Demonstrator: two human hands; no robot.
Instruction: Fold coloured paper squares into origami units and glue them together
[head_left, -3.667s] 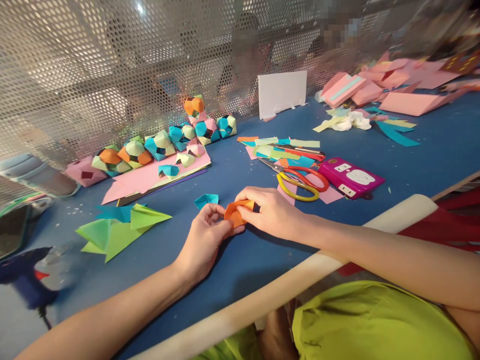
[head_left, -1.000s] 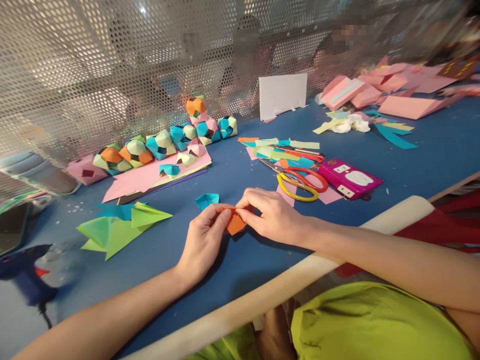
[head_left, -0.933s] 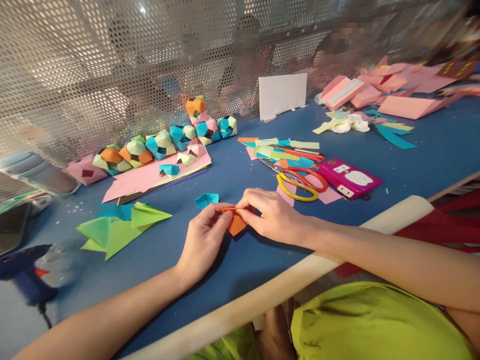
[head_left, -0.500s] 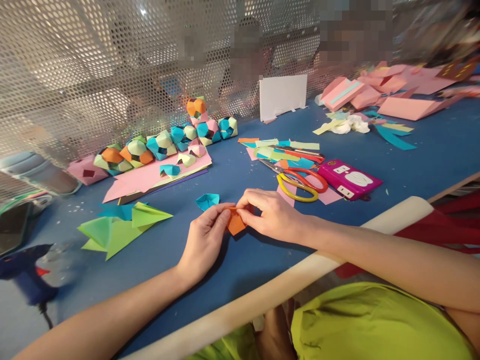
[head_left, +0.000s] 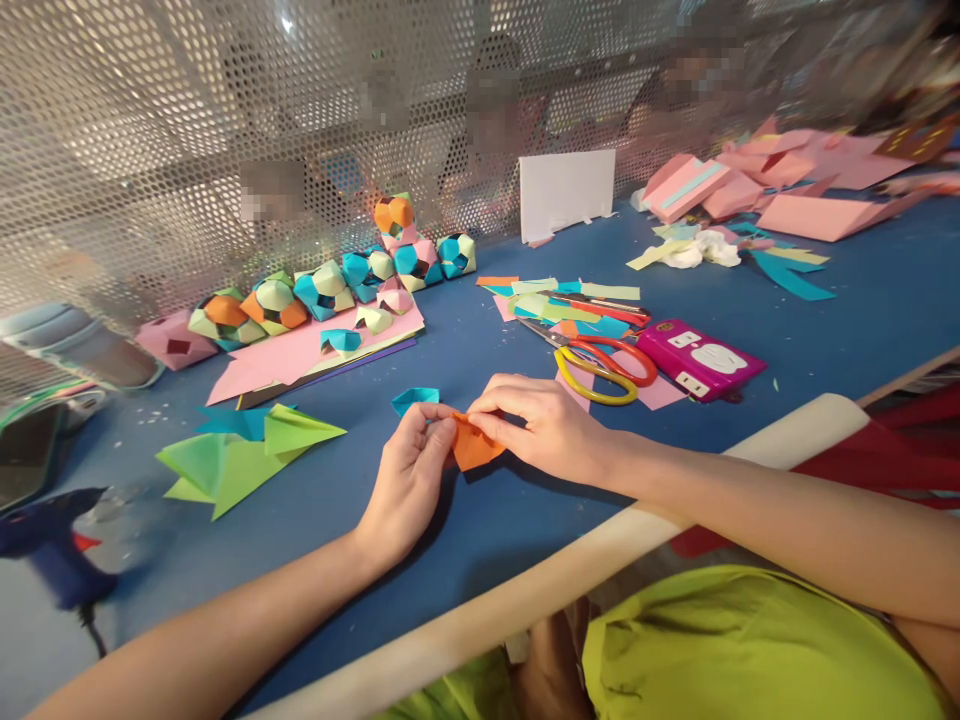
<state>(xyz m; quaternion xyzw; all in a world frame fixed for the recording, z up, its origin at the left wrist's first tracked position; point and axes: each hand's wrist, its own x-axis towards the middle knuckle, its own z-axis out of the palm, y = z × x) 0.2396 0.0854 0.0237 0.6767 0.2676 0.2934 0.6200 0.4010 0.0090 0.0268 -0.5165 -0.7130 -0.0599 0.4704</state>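
A small folded piece of orange paper is pinched between my two hands above the blue table. My left hand grips its left side with thumb and fingertips. At its upper right edge, my right hand holds it the same way. Parts of the paper are hidden behind my fingers. Just beyond my left hand lies a small folded blue paper piece. Green folded paper rests farther left. Scissors with yellow and red handles lie beyond my right hand, on paper strips.
Several folded paper balls line the perforated metal screen. A blue glue gun, a phone and a tumbler sit left. A magenta power strip lies right. A pale tube runs along the front edge.
The orange paper has gone from an opened, curved shape to a flatter flap hanging down between my fingers. In the last half second it has turned slightly, showing more face. My hands barely shift.
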